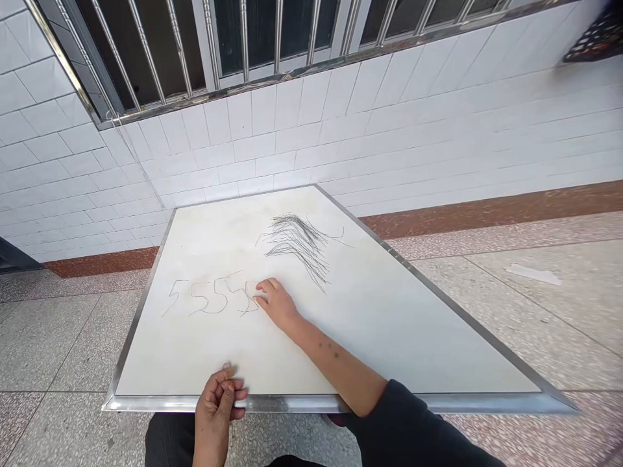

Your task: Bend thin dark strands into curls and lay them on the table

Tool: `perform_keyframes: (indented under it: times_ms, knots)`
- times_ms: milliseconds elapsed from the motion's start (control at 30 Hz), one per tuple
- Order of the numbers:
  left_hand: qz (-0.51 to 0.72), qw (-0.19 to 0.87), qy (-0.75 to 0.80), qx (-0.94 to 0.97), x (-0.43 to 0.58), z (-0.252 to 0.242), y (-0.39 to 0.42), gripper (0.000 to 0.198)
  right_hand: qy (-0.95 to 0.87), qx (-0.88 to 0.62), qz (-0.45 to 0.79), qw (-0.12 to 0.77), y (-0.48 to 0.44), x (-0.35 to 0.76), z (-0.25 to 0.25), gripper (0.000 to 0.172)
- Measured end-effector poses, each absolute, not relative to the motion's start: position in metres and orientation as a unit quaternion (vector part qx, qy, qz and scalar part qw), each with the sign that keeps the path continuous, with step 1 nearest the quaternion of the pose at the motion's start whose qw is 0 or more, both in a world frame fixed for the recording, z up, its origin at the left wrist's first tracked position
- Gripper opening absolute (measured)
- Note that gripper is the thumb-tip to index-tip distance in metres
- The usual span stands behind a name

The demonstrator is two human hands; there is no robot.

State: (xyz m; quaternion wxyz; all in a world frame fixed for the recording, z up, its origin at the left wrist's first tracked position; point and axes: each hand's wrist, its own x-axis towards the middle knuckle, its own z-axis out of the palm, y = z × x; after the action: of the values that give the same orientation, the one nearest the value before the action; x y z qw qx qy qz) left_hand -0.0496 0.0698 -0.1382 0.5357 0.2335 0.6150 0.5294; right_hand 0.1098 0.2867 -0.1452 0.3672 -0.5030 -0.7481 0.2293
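Note:
Over the near edge of a white table (389, 350), my left hand (218, 405) is closed, thumb pressed to curled fingers. What it holds, if anything, is too small to make out. My right hand (276, 303) reaches across the tabletop, its thumb and fingertips slightly apart beside a thin dark strand bent into an angular curve (248, 305). Whether the fingertips touch that strand is hard to tell. Left of it runs a row of similar bent strands (220, 295), shaped like the figure 5. Farther back lies a loose bundle of thin dark strands (304, 243), fanned out and kinked.
A metal trim (287, 403) runs round the tabletop. Behind stands a white tiled wall (272, 130) with a barred window (277, 39). A white scrap (534, 274) lies on the speckled floor at right. Patterned dark cloth (596, 35) shows at the upper right.

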Motion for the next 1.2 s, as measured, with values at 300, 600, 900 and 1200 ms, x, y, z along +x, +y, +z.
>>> perform_keyframes:
  times_ms: [300, 600, 900, 1200]
  knots:
    - [0.513, 0.464, 0.646, 0.324, -0.045, -0.139, 0.069, 0.049, -0.781, -0.510, 0.181, 0.312, 0.282, 0.113, -0.139, 0.007]
    - [0.277, 0.041, 0.542, 0.792, -0.003, -0.118, 0.160, 0.046, -0.790, -0.526, 0.163, 0.271, 0.288, 0.120, -0.139, 0.012]
    - [0.218, -0.053, 0.592, 0.774, 0.013, -0.162, 0.189, 0.050, -0.805, -0.497, 0.188, 0.264, 0.305, 0.125, -0.138, 0.012]
    - [0.267, -0.093, 0.581, 0.763, 0.010, -0.156, 0.181, 0.048, -0.791, -0.506, 0.224, 0.260, 0.310, 0.124, -0.134, 0.014]
